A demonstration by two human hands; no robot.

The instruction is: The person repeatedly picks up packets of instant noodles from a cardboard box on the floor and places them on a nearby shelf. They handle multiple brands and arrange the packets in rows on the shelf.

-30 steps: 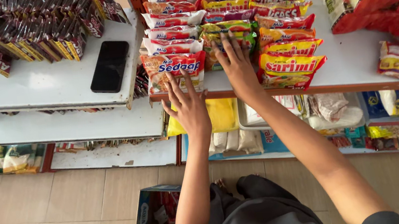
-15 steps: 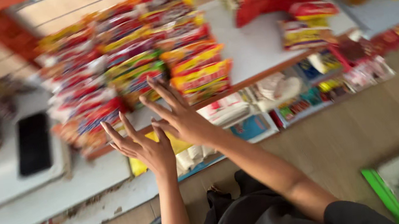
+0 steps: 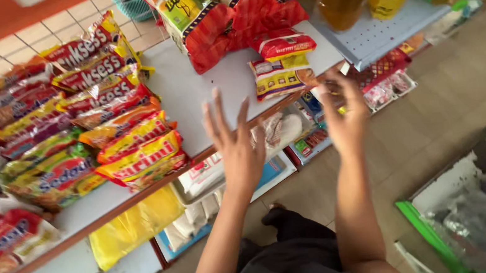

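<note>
Head view: left hand (image 3: 237,146) and right hand (image 3: 344,118) both spread, holding nothing, raised before shelf (image 3: 199,92). Nearest: small packets (image 3: 281,66) by shelf edge, just beyond right hand. Reaching step; next move likely needs closing on a packet.

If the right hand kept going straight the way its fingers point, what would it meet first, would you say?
Most likely the small stack of packets at the white shelf's front edge, just beyond the right hand; depth is hard to judge here.

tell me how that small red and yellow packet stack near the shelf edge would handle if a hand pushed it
The packet stack looks like thin crinkly plastic, so probably light and floppy. It lies flat, so it would likely slide, not roll. It sits near the shelf edge, so it might drop off.
</note>
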